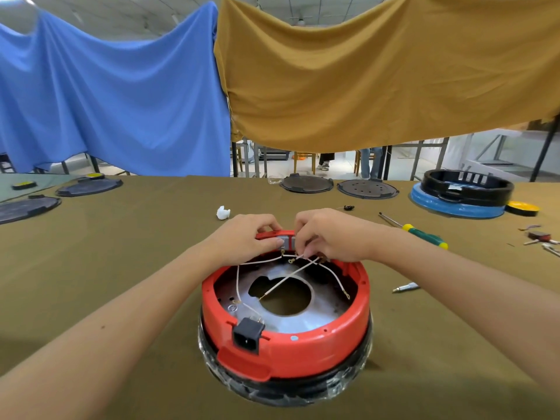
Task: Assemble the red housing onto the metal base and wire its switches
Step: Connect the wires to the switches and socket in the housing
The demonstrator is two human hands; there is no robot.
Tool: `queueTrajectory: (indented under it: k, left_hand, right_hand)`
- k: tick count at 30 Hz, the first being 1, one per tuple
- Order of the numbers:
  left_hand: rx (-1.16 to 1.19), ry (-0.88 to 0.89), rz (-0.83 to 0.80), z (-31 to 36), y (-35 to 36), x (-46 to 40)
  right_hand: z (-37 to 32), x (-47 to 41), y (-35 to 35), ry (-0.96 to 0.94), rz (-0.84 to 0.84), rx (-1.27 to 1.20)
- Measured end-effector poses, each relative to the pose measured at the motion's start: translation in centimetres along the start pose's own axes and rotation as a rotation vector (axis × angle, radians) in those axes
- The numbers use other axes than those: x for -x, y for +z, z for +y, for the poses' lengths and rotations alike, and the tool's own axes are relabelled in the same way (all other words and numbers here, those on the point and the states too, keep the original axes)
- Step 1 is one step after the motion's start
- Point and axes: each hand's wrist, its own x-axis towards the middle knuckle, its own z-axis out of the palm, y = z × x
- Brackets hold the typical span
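Housing (303, 344) far rim being gripped by left hand (248, 237); wire (298, 256) being pinched by right hand (330, 234). Wire judged thin, floppy; best held near terminal.

Red housing (318, 350) with black socket (247, 334), pale blue dot (294, 338), grey switch block (286, 241) at 12 o'clock; silver-grey metal base (321, 313) inside, crossed by white wires (285, 281) with brass-coloured terminals; black ring (303, 386) under clear glossy film beneath. Tabletop (121, 253) covered in plain olive-brown cloth; screwdriver (424, 234) at 2 o'clock, green handle with yellow bands. Plain blue drape (106, 95) at 10 o'clock, plain mustard drape (378, 71) at 1 o'clock; black ring on blue disc (454, 207) and yellow disc (522, 207) at 2 o'clock.
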Motion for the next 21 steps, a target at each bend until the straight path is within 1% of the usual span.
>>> queueTrajectory:
  k: [3,8,12,14,16,17,19,20,21]
  left_hand:
    - [0.006,-0.004,0.0,0.0,0.0,0.0]
    - [0.01,-0.006,0.002,0.0,0.0,0.0]
    - [0.0,-0.007,0.0,0.0,-0.1,0.0]
    - [-0.007,-0.007,-0.001,0.0,-0.1,0.0]
    - [-0.011,-0.006,-0.003,0.0,0.0,0.1]
    - [-0.014,-0.004,-0.006,0.1,0.0,0.1]
    - [-0.015,0.0,-0.016,0.1,0.0,0.2]
    - [-0.011,-0.002,-0.018,0.1,-0.1,0.2]
    - [-0.004,-0.009,-0.02,0.1,-0.1,0.2]
  right_hand:
    - [0.2,0.2,-0.1,-0.004,0.008,-0.033]
    - [0.1,0.2,-0.1,-0.052,-0.008,0.014]
    - [-0.1,0.2,-0.3,-0.048,-0.033,0.065]
    - [-0.2,0.3,-0.4,-0.026,-0.03,0.045]
    - [-0.2,0.6,-0.4,0.015,0.015,-0.043]
    - [-0.1,0.8,-0.4,0.033,0.07,-0.082]
    - [0.3,1.0,-0.2,0.07,0.206,-0.099]
    - [0.6,1.1,-0.2,0.103,0.251,-0.096]
    - [0.9,1.2,-0.2,0.15,0.26,-0.096]
